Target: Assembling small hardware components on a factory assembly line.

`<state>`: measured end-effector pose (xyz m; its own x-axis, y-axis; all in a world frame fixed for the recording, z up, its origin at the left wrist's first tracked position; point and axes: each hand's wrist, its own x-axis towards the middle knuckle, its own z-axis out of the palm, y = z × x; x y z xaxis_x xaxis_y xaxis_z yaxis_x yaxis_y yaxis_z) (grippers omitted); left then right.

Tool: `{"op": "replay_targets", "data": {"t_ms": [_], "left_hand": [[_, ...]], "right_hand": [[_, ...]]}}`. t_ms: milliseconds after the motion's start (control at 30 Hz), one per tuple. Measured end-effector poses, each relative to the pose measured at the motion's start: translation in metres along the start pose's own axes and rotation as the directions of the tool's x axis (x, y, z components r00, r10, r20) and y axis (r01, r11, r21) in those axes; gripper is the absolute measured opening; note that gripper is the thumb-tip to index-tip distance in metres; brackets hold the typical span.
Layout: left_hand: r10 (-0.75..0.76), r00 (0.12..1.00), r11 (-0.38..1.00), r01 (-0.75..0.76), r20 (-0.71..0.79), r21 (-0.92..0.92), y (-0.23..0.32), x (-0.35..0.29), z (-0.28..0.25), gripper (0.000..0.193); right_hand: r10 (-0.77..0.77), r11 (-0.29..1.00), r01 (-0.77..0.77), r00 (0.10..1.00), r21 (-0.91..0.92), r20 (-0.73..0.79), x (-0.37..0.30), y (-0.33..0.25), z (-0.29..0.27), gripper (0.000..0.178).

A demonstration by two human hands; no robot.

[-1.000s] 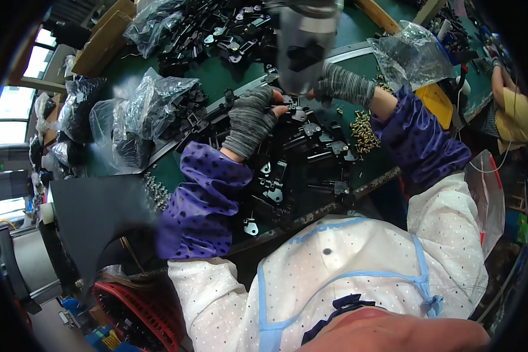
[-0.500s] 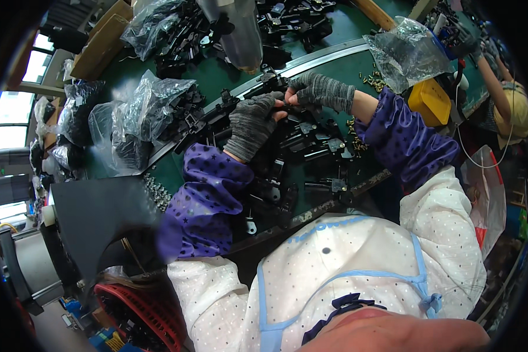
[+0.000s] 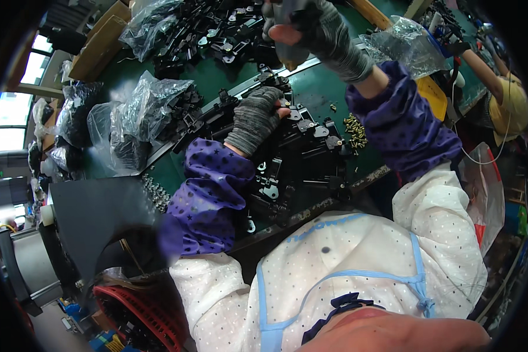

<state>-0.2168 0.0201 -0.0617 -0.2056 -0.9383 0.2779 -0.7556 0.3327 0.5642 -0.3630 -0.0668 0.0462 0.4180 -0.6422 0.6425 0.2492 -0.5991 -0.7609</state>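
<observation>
A hanging power screwdriver [image 3: 290, 54] with a tapered body and brass-coloured tip points down at the top of the view. My right hand [image 3: 337, 47], in a grey fingerless glove, is wrapped round it. Below and to the left, my left hand [image 3: 253, 122], gloved alike, is closed on a black metal bracket [image 3: 284, 88] by the metal rail; the fingers cover much of it. More black brackets with silvery plates [image 3: 317, 130] lie just right of that hand. A small pile of brass-coloured screws [image 3: 355, 134] lies below my right forearm.
Clear plastic bags of black parts [image 3: 141, 111] stand on the left. A heap of black parts [image 3: 217, 35] covers the far side. Silvery small parts [image 3: 156, 192] lie near my left sleeve. A yellow container [image 3: 431, 97] sits at right, with a co-worker's arm [image 3: 481, 73] beyond.
My right hand has left the bracket by my left hand, moved up and taken hold of the screwdriver, which now sits farther right. My left hand stays almost in place.
</observation>
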Motion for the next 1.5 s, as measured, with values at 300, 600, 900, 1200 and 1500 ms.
{"op": "replay_targets", "data": {"t_ms": [300, 600, 900, 1200, 1500], "left_hand": [[-0.04, 0.998, 0.996, 0.036, -0.047, -0.083, 0.002, 0.0, 0.006, 0.022], [-0.009, 0.996, 0.995, 0.0, -0.089, -0.1, 0.004, -0.004, 0.005, 0.02], [0.059, 0.988, 0.996, -0.068, -0.14, -0.062, 0.001, -0.001, 0.01, 0.021], [-0.016, 0.995, 1.0, 0.016, -0.098, 0.0, 0.004, -0.005, 0.008, 0.022], [0.003, 0.996, 0.999, -0.007, -0.09, -0.045, 0.006, -0.009, 0.006, 0.021]], "right_hand": [[0.216, 0.857, -0.22, 0.974, 0.466, 0.064, -0.034, 0.042, 0.004, 0.033], [0.325, 0.934, -0.307, 0.942, 0.182, -0.08, -0.042, 0.055, 0.009, 0.039], [0.223, 0.933, -0.175, 0.967, 0.314, -0.125, -0.035, 0.065, 0.011, 0.045], [0.275, 0.864, -0.303, 0.953, 0.401, 0.127, -0.023, 0.039, 0.024, 0.039], [0.241, 0.912, -0.229, 0.971, 0.34, 0.006, -0.029, 0.04, 0.032, 0.045]]}}
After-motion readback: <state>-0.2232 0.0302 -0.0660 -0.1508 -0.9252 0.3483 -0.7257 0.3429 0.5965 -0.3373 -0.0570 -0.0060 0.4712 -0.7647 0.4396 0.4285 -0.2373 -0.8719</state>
